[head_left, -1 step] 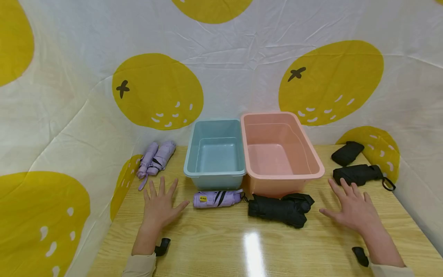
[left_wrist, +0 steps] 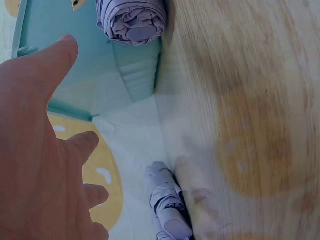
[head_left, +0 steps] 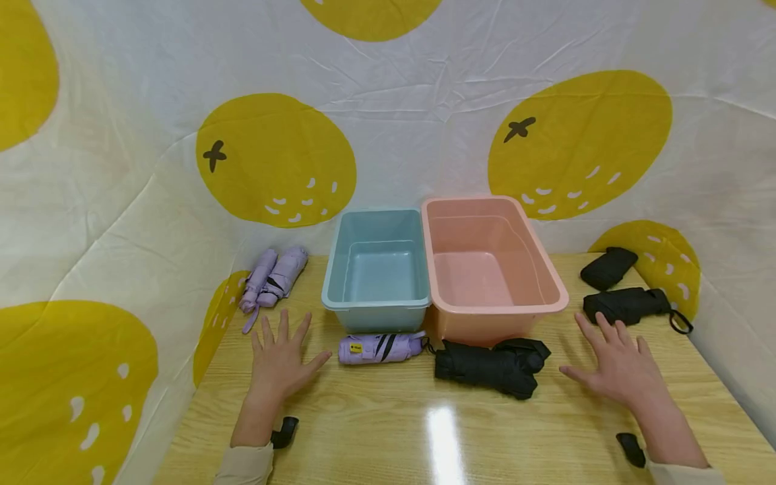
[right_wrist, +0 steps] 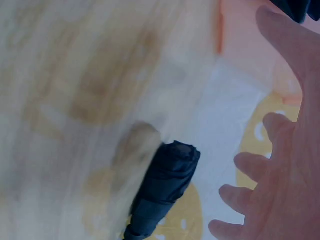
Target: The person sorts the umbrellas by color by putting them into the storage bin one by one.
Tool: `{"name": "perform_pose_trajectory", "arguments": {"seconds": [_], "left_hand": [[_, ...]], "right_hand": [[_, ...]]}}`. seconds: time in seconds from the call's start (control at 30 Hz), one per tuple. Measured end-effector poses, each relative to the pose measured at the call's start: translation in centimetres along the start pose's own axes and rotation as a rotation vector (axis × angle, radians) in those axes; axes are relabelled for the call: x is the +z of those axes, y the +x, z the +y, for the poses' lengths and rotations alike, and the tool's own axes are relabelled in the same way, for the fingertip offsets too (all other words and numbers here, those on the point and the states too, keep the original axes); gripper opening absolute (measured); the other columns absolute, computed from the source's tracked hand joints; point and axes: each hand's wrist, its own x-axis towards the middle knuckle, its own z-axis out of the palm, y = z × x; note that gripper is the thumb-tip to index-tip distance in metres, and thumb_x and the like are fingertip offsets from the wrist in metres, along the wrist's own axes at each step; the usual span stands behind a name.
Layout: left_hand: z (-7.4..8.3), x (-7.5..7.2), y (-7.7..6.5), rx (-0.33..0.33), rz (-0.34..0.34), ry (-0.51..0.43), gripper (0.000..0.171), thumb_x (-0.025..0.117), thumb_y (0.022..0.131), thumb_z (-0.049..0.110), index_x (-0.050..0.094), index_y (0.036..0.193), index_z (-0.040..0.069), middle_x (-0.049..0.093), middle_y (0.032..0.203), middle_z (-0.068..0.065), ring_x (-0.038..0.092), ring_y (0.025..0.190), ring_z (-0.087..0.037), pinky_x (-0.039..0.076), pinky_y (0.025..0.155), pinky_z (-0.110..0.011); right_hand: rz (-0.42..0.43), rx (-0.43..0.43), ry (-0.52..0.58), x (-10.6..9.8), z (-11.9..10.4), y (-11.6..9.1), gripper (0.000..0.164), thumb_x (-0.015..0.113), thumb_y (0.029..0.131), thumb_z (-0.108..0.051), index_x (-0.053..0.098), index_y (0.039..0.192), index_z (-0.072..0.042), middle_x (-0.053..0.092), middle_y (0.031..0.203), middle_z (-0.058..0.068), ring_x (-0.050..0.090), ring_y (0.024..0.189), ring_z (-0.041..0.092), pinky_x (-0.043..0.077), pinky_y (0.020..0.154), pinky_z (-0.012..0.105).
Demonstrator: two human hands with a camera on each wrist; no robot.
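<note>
My left hand (head_left: 280, 367) hovers with fingers spread on the left side of the table, holding nothing. Just beyond its fingertips lie two folded lilac umbrellas (head_left: 285, 275), side by side. A third lilac umbrella (head_left: 388, 348), with a yellow tag, lies to the right of the thumb, in front of the blue bin (head_left: 382, 316). My right hand (head_left: 624, 370) is likewise spread and holds nothing. Past its fingertips are a folded black umbrella (head_left: 624, 306) with a wrist loop and a smaller black bundle (head_left: 609, 268). Another black umbrella (head_left: 485, 367) lies left of its thumb, before the pink bin (head_left: 485, 327).
Both bins stand side by side at the back of the wooden table (head_left: 364, 424), against a white cloth (head_left: 394, 155) printed with yellow fruit. The cloth also rises along the left and right sides. A bright glare spot shows on the tabletop near the front.
</note>
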Motion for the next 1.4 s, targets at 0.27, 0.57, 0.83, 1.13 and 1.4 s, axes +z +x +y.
{"name": "perform_pose_trajectory", "arguments": {"seconds": [0.27,0.57,0.83,1.13,1.4], "left_hand": [[0.0,0.0,0.1,0.006,0.007,-0.020,0.091,0.050,0.084,0.074,0.033,0.153,0.017,0.018,0.154,-0.030,0.002,0.135,-0.060,0.007,0.102,-0.072],[-0.2,0.1,0.0,0.006,-0.031,-0.052,0.090,0.047,0.085,0.074,0.033,0.153,0.016,0.017,0.154,-0.031,0.005,0.135,-0.061,0.009,0.102,-0.072],[-0.7,-0.4,0.1,0.026,-0.069,-0.109,0.080,0.056,0.090,0.059,0.033,0.152,0.014,0.024,0.152,-0.031,0.011,0.134,-0.062,0.012,0.101,-0.073],[-2.7,-2.6,0.5,0.098,-0.087,-0.219,0.060,0.061,0.096,0.036,0.045,0.145,0.006,0.040,0.143,-0.031,0.021,0.131,-0.062,0.023,0.101,-0.068],[-3.3,-3.4,1.3,0.136,-0.126,-0.352,0.051,0.058,0.098,0.034,0.052,0.138,0.003,0.049,0.137,-0.024,0.043,0.127,-0.043,0.034,0.101,-0.058]], "right_hand": [[0.001,0.014,0.030,0.0,0.0,-0.3,0.112,0.060,0.077,-0.074,0.001,0.158,-0.024,0.020,0.150,0.035,0.020,0.128,0.061,0.014,0.091,0.077],[0.207,-0.104,0.105,-2.2,-0.4,0.9,0.103,0.078,0.079,-0.042,0.017,0.156,-0.011,0.030,0.146,0.035,0.040,0.116,0.058,0.037,0.078,0.070],[0.222,-0.100,0.390,-6.7,-0.2,3.0,0.086,0.071,0.089,-0.023,0.019,0.156,-0.009,0.009,0.157,0.027,0.022,0.131,0.059,0.030,0.084,0.075],[0.215,-0.131,0.422,-10.0,0.2,7.0,0.076,0.066,0.093,-0.021,0.024,0.154,-0.004,0.020,0.151,0.032,0.034,0.122,0.057,0.040,0.078,0.068],[0.120,-0.144,0.521,-9.7,-0.7,9.9,0.070,0.060,0.097,-0.025,0.023,0.155,-0.012,0.028,0.148,0.032,0.034,0.122,0.055,0.037,0.082,0.068]]}}
